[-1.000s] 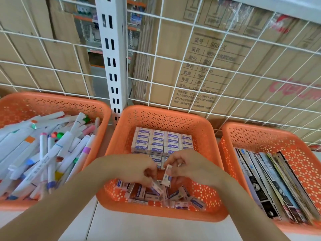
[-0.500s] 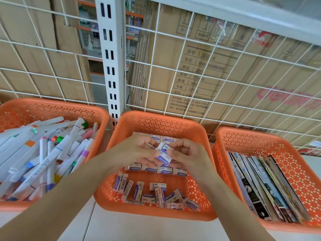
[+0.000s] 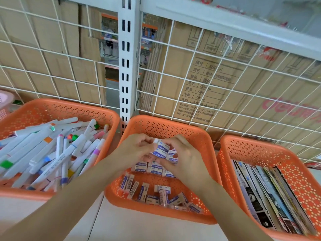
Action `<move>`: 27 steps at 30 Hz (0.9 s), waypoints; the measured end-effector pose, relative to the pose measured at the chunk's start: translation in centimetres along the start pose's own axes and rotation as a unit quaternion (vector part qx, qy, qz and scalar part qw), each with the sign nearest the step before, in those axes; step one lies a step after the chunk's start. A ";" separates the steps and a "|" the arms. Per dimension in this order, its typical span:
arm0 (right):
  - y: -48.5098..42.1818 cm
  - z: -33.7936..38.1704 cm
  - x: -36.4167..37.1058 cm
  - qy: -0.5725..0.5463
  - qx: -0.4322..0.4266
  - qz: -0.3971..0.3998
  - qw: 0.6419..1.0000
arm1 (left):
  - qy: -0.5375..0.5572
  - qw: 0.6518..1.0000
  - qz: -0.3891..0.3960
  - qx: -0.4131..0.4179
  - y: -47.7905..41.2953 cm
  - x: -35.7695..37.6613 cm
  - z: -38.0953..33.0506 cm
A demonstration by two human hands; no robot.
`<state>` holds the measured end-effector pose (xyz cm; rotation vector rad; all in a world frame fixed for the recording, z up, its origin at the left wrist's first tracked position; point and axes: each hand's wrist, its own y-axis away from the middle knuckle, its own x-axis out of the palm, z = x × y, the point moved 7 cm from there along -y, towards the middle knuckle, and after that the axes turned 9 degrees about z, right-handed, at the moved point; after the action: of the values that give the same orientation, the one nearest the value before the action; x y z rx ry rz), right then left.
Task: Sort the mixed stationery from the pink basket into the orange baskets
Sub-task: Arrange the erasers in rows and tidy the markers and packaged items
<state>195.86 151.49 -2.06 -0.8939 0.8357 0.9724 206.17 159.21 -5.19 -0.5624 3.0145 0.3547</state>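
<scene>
Two bare forearms reach forward from the bottom edge. Nearest, loose erasers [image 3: 156,193] lie jumbled at the near end of the middle orange basket [image 3: 156,214]. Above that basket, the left hand [image 3: 137,150] and right hand [image 3: 184,157] meet with fingers curled, together pinching a small cluster of wrapped erasers [image 3: 161,150] just over the neat eraser rows [image 3: 151,168]. The left orange basket [image 3: 57,108] is heaped with markers [image 3: 52,153]. The right orange basket [image 3: 251,141] holds booklets [image 3: 269,197] on edge. Sorting looks well advanced. The pink basket [image 3: 5,100] shows only as a sliver far left, so what remains in it cannot be told. Behind stands a wire grid [image 3: 69,66] backed by cardboard boxes [image 3: 208,84].
</scene>
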 end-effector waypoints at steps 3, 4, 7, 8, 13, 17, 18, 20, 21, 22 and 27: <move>-1.1 0.5 0.5 -0.002 -0.002 0.022 1.000 | -0.068 0.997 -0.036 0.020 0.7 -0.8 0.2; -1.4 0.4 0.8 -0.015 0.012 0.037 0.999 | -0.127 0.989 -0.064 0.037 1.0 -1.3 0.1; -2.3 -0.2 2.3 -0.004 0.050 0.123 0.991 | -0.311 0.934 -0.143 0.100 2.5 -2.3 -0.6; -2.5 -0.2 3.1 0.016 0.051 0.154 0.987 | -0.346 0.918 -0.154 0.121 2.8 -2.2 -0.7; -2.9 0.4 6.7 0.086 0.026 0.251 0.964 | -0.415 0.881 -0.168 0.154 3.5 -1.4 -1.2; -3.3 1.2 7.4 0.121 -0.012 0.236 0.964 | -0.416 0.878 -0.176 0.156 3.7 -1.5 -1.0; -3.3 1.4 7.5 0.131 -0.021 0.230 0.964 | -0.415 0.879 -0.175 0.157 3.7 -1.5 -0.9; -3.4 1.5 7.6 0.144 -0.031 0.228 0.962 | -0.415 0.879 -0.175 0.157 3.7 -1.5 -0.8; -3.5 1.4 7.7 0.145 -0.034 0.231 0.962 | -0.415 0.879 -0.176 0.159 3.7 -1.6 -0.8; -3.5 1.4 7.7 0.145 -0.035 0.233 0.961 | -0.413 0.879 -0.175 0.161 3.6 -1.6 -0.8; -3.3 1.1 7.6 0.144 -0.043 0.219 0.964 | -0.405 0.880 -0.182 0.170 3.8 -1.7 -0.8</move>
<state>201.63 153.95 -7.55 -0.9579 1.2834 1.2874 206.41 163.05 -3.42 -0.7014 2.0431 0.0093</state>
